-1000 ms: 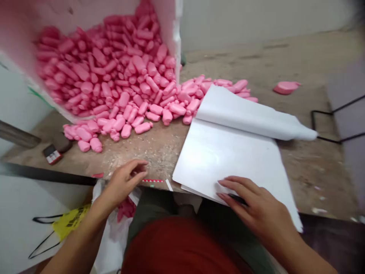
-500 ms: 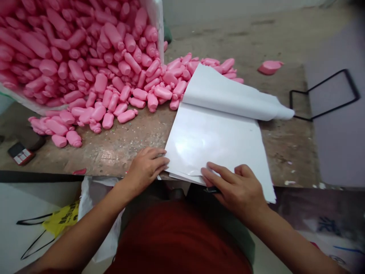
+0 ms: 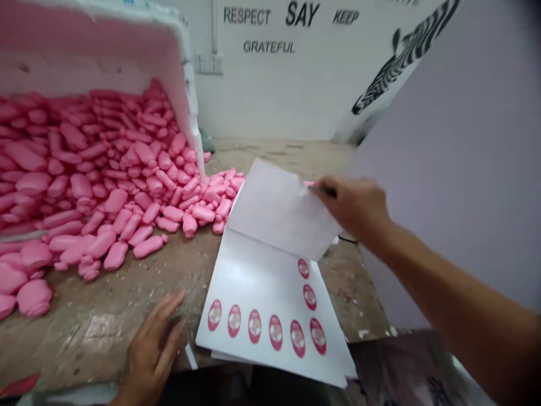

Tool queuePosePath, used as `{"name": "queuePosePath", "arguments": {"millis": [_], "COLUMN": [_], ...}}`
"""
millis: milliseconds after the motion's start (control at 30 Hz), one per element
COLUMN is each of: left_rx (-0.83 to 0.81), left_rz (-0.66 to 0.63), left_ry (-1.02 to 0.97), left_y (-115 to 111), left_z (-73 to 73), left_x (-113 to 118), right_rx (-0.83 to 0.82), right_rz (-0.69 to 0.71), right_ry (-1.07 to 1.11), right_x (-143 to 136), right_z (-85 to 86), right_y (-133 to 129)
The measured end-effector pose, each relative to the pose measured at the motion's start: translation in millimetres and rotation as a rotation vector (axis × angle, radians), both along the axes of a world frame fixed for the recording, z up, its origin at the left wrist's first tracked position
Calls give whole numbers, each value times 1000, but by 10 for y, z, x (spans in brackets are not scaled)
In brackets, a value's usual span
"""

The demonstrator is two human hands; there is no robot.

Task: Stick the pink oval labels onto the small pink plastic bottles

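My right hand (image 3: 359,206) is closed at the edge of a white paper sheet (image 3: 279,208), which is folded back toward the far side. A dark spot shows at its fingers; I cannot make out what it is. Beneath lies a sticker sheet (image 3: 257,273) on a stack of paper, with pink oval stickers along its near edge and up its right side. My left hand (image 3: 152,344) is left of the stack with thumb and fingers apart, holding nothing. A small white strip (image 3: 191,357) lies between that hand and the stack.
A white foam box (image 3: 192,101) lies on its side at the left, with many pink bottle-shaped pieces (image 3: 101,242) spilling onto the worn table (image 3: 169,265). A pale panel (image 3: 443,197) stands at the right. A red scrap (image 3: 19,386) lies near the front left.
My right hand has moved up and away, turning back the white sheet and showing the oval stickers. My left hand has come off the paper's edge. The view has tilted up to the wall.
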State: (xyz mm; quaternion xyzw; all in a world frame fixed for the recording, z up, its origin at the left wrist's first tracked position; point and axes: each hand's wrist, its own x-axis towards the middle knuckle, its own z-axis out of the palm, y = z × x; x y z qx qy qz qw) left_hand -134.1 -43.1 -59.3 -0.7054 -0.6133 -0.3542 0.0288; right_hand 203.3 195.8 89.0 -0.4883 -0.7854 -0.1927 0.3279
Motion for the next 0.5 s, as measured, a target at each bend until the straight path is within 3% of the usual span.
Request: {"name": "queuePosePath", "arguments": {"millis": [67,133,200,300,367,400,433,500], "left_rx": [-15,-9,0,-10,-15,-1,4,-24], "left_rz": [-7,-17,-15,1,-7,0,0,61], "left_ry": [44,61,48,-13,-39,-36,-11,71], "left_y": [-42,-71,-95,-112,-79,-38,22,196], "left_z": [-116,-204,-240,-167,-67,-19,24,95], "left_x": [-64,-128,-168,-165,-151,-156,-177,-279], "right_rx": [95,158,150,37,-16,-32,-76,-182], "right_rz": [-59,-24,125,402,408,328,254,265], "right_ry": [56,64,-7,-173,-191,-230,-254,-262], "right_x": [23,-80,-268,-473,-457,-409,-347,-223], "right_z": [225,203,-84,-705,-1023,-1136,-1223,-1338], "right_y": [302,273,7,-430,-526,-495,-422,-208]}}
